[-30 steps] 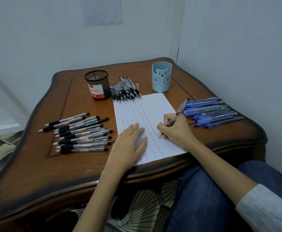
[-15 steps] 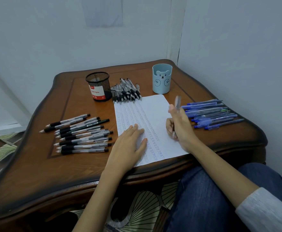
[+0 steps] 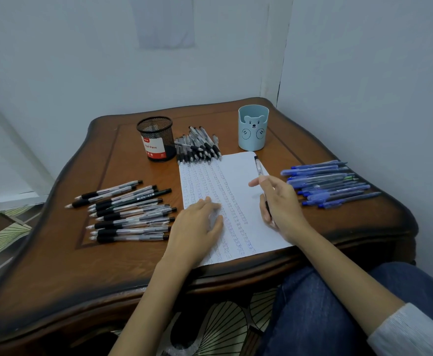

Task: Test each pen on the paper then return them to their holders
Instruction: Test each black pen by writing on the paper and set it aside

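— Above the paper (image 3: 236, 181)'s right edge, the pen (image 3: 259, 168) is clasped in the right grip (image 3: 283, 205).
— The left grip (image 3: 197, 224) is spread flat on the paper; the pen should be laid beside its like, not dropped.

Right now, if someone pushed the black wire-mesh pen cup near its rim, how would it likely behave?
The black wire-mesh pen cup shows no pens standing in it, so it is probably light and would slide or tip easily. Its round wall suggests it would roll once down, likely against the pile of black pens beside it. The mesh looks stiff.
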